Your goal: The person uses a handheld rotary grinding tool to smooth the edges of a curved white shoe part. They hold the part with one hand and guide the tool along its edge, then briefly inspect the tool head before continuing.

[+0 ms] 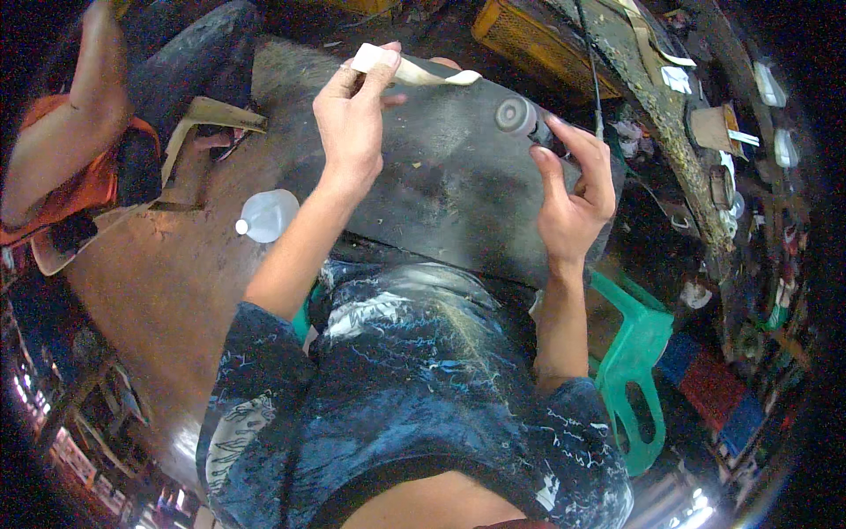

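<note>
Head view. The left grip (351,128) was closed, thumb against fingers, on a pale strip (421,72). One flat, squared end of the strip stuck out just above the fingertips; the rest ran off to the right of that grip, narrowing and ending in a curl. The right grip (577,198) was bent round the dark end of a grey cylinder (515,116), thumb below and fingers above. The cylinder's round face showed just to the left of the fingertips, well apart from the strip. A black cable (589,53) came down from above to just beside the right grip's fingers; whether it joined the cylinder could not be told.

Below and between both grips lay a dark grey surface (423,198). To the lower left of the left grip, beyond the forearm, was a cloudy plastic jug (271,216) with a white cap. Farther left of that grip, a second person's bent arm (66,145) showed near orange cloth (92,185). Above the right grip was a yellow crate (538,44); to its right, a brown cup (712,129); to its lower right, a green plastic stool (636,339).
</note>
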Available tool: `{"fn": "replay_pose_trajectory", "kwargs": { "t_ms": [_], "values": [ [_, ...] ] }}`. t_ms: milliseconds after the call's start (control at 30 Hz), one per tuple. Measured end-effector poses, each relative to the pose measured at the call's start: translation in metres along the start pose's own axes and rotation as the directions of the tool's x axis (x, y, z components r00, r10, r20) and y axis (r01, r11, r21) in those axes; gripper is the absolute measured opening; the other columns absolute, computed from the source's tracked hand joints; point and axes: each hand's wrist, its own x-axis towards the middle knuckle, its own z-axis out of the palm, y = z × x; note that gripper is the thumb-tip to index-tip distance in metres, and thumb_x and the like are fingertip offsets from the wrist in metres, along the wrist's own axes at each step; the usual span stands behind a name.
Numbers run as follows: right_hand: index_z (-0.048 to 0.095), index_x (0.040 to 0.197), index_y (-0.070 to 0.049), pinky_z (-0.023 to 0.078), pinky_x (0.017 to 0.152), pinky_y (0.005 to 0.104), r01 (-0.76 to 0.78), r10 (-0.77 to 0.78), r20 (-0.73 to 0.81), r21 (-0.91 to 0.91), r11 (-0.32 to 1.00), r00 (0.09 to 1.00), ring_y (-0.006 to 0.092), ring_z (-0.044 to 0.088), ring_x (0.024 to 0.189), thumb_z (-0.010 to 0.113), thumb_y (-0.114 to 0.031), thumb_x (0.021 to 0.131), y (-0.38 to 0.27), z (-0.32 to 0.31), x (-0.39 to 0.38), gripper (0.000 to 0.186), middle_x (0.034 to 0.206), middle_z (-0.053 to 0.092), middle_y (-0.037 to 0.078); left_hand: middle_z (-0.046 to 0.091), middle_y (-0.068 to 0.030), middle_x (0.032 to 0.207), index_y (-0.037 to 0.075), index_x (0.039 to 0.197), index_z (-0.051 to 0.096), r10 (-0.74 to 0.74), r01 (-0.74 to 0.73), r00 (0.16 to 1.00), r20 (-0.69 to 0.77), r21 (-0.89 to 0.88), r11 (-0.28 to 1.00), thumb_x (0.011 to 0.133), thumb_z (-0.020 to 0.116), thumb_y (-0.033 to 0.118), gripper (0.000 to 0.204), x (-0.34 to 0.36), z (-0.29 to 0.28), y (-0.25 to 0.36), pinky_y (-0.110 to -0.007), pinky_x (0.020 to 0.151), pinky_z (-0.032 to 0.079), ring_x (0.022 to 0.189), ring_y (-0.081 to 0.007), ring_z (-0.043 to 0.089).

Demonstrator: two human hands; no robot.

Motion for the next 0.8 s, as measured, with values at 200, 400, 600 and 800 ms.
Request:
{"fn": "replay_pose_trajectory", "kwargs": {
  "t_ms": [200,400,600,800],
  "values": [
    [0.083,0.12,-0.007,0.055,0.1,0.0372,0.026,-0.025,-0.054,0.016,1.0,0.998,0.0268,0.071,0.11,0.087,0.002,0.083,0.013,-0.001,0.001,0.038,0.115,0.078,0.01,0.079,-0.0119,0.1,-0.004,0.122,0.075,0.075,-0.125,0.973,0.218,0.224,0.967,0.104,0.077,0.016,0.027,0.027,-0.001,0.004,-0.031,0.08,0.064,0.089,-0.0157,0.077],
    [0.08,0.124,-0.001,0.052,0.104,0.0352,0.005,-0.004,-0.04,0.013,1.0,0.999,0.0247,0.069,0.116,0.083,0.008,0.087,0.012,-0.017,0.0,0.038,0.121,0.077,0.011,0.066,-0.0287,0.121,-0.009,0.118,0.052,-0.26,0.329,0.918,0.299,-0.212,0.92,0.108,0.065,0.004,0.021,0.057,0.072,-0.02,-0.049,0.097,0.07,0.109,-0.0394,0.077],
    [0.081,0.122,-0.004,0.053,0.099,0.0348,0.081,-0.082,0.057,0.018,0.997,0.995,0.0249,0.07,0.111,0.085,0.006,0.084,0.017,-0.027,-0.003,0.04,0.117,0.077,0.011,0.075,-0.017,0.116,-0.004,0.124,0.064,-0.483,0.507,0.845,0.229,-0.058,0.86,0.101,0.077,0.006,0.028,-0.022,0.023,-0.026,-0.036,0.086,0.064,0.1,-0.024,0.077],
    [0.085,0.117,-0.014,0.053,0.088,0.04,0.147,-0.14,0.294,-0.002,0.989,0.946,0.0289,0.068,0.099,0.091,-0.009,0.078,0.034,-0.006,-0.021,0.04,0.106,0.075,0.009,0.079,-0.0156,0.107,-0.003,0.109,0.072,-0.423,0.333,0.904,0.068,0.509,0.794,0.098,0.084,0.015,0.024,-0.08,-0.077,-0.007,-0.032,0.079,0.061,0.091,-0.0152,0.075]
  ]
}}
